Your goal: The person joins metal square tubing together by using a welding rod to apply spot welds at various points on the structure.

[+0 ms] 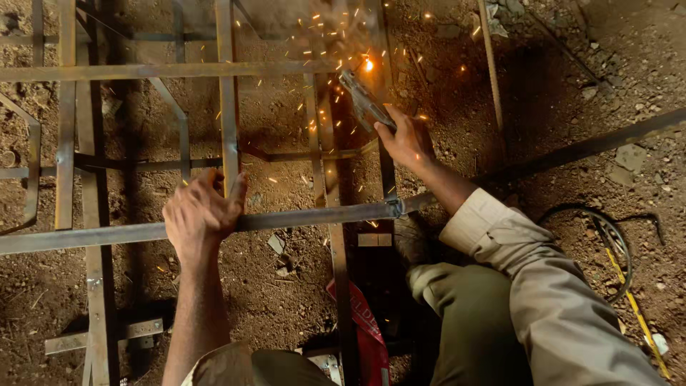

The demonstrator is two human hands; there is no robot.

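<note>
My left hand [202, 212] grips a long horizontal steel bar [307, 217] of a metal frame that lies on the dirt ground. My right hand [407, 139] holds a welding electrode holder [363, 102], its tip against an upright bar of the frame. A bright arc [369, 64] glows at the tip and orange sparks fly around it. My right arm wears a beige sleeve [543, 279].
The frame's flat steel bars [227, 93] cross the ground in a grid. A thin rod [491, 71] lies at the upper right. A black cable [614, 243] and a yellow tape measure [636, 307] lie at the right. A red object [361, 322] sits by my knee [457, 300].
</note>
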